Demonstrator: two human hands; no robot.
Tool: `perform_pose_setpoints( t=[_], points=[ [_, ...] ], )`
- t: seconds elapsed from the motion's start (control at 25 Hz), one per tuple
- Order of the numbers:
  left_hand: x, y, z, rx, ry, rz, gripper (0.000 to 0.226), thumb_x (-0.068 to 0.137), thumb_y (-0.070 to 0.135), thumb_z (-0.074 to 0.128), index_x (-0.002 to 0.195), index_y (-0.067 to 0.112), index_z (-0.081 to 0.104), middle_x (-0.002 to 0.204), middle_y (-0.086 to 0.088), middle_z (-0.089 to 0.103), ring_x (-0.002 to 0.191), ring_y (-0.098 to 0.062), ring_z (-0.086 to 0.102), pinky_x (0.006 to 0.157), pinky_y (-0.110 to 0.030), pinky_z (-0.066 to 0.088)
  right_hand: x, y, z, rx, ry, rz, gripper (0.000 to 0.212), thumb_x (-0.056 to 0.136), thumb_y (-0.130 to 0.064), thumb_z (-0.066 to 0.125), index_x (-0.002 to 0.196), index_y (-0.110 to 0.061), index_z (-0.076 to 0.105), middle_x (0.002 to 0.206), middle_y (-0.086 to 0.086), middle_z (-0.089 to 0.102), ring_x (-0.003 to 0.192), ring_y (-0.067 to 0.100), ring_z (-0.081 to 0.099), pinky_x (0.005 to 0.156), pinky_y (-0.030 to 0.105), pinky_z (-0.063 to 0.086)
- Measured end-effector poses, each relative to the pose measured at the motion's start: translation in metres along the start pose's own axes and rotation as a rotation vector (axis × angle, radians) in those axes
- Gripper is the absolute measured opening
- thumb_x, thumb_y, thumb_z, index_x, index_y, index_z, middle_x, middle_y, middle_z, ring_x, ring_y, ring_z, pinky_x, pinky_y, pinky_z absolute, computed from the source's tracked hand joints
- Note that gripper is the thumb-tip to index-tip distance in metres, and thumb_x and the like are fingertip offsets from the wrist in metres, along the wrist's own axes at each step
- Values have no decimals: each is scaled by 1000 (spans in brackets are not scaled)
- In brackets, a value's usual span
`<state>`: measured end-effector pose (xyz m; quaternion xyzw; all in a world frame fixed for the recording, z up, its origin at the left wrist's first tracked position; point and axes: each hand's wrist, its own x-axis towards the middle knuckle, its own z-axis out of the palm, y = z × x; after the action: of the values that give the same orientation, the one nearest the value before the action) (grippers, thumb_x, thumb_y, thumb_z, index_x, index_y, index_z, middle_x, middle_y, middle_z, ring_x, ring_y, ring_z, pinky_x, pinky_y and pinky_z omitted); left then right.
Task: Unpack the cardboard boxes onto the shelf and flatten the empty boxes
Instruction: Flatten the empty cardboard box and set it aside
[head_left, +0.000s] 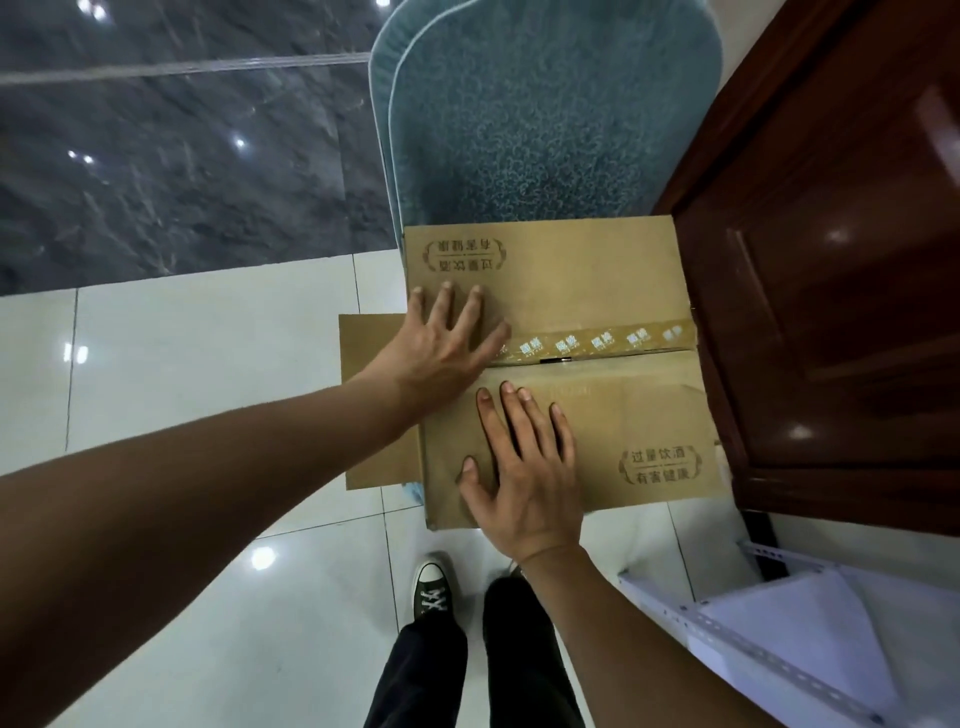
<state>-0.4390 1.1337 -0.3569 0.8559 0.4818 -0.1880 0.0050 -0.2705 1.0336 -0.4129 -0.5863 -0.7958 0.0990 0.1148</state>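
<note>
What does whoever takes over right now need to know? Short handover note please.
Left hand: open, fingers spread flat on the far flap of the cardboard box.
Right hand: open, flat on the near flap.
Box: on the floor beside the dark wooden cabinet, flaps down, printed tape along the seam, with a small gap in the seam. Whether anything is inside cannot be seen.
A flat piece of cardboard lies under its left side.
White metal shelf: lower right; nothing from the box shows on the visible part.
Left: open or check this box, shelve any contents, flatten it.
</note>
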Motion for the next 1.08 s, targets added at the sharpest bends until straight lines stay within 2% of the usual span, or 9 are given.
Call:
perform_pose_setpoints(
  t=[0.08, 0.16, 0.28, 0.44, 0.52, 0.68, 0.8, 0.96, 1.08],
  points=[
    [5, 1, -9, -10, 9, -29, 68, 102, 22, 28, 159, 16, -8, 162, -32, -10, 145, -60, 9, 114, -70, 24, 0, 0, 0, -3, -24, 8, 70, 91, -45, 50, 156, -22, 38, 163, 3, 33, 152, 21, 25, 122, 52, 20],
    [19, 0, -14, -118, -31, -168, 85, 101, 19, 50, 158, 29, -13, 161, -29, -20, 146, -60, 1, 113, -71, 24, -1, 1, 0, 5, -36, 9, 71, 91, -45, 51, 156, -22, 36, 163, 3, 33, 152, 21, 24, 122, 52, 19],
    [34, -3, -27, -271, -152, -299, 92, 101, 21, 57, 154, 48, -14, 162, -26, -18, 144, -62, -1, 107, -73, 33, 4, 2, 0, 9, -47, 11, 73, 90, -46, 51, 158, -23, 34, 163, 3, 32, 152, 21, 24, 123, 52, 18],
    [37, -50, -82, -378, -69, -112, 62, 101, 18, 50, 154, 40, 28, 143, -17, 50, 123, -38, 54, 94, -48, 54, 6, 2, -1, 8, -61, 14, 74, 91, -48, 50, 158, -25, 31, 164, 3, 31, 152, 20, 24, 123, 51, 17],
    [34, -74, -104, -441, -13, -105, 53, 97, 9, 48, 146, 28, 44, 126, -13, 60, 110, -32, 60, 87, -44, 54, 3, 2, -2, 16, -57, 5, 74, 90, -47, 51, 159, -25, 31, 164, 2, 31, 153, 20, 24, 124, 52, 16],
    [25, -85, -101, -325, 512, -453, 41, 93, 10, 56, 133, 12, 47, 122, -18, 53, 103, -36, 56, 72, -39, 48, 4, 1, -1, 9, -54, 11, 75, 90, -46, 52, 159, -24, 31, 164, 2, 31, 152, 21, 24, 124, 52, 16],
    [30, -94, -91, -66, 830, -588, 30, 88, 4, 52, 118, 9, 53, 113, -17, 57, 96, -34, 54, 77, -41, 43, 3, 0, -1, -23, -61, 0, 73, 92, -47, 48, 159, -23, 30, 164, 4, 31, 153, 22, 23, 124, 52, 16],
    [38, -82, -49, -104, 591, -302, 38, 94, 16, 51, 132, 14, 51, 136, -18, 53, 120, -40, 50, 96, -50, 41, 2, 0, 1, -32, -52, 6, 72, 93, -48, 47, 158, -23, 31, 163, 4, 32, 152, 22, 24, 124, 51, 16],
    [37, -70, 2, -355, 274, -261, 55, 101, 46, 43, 154, 33, 33, 168, -8, 7, 153, -39, 8, 116, -57, 24, 0, 0, 2, -31, -30, 2, 72, 92, -48, 50, 158, -23, 34, 162, 5, 34, 152, 22, 26, 123, 52, 18]
  ],
)
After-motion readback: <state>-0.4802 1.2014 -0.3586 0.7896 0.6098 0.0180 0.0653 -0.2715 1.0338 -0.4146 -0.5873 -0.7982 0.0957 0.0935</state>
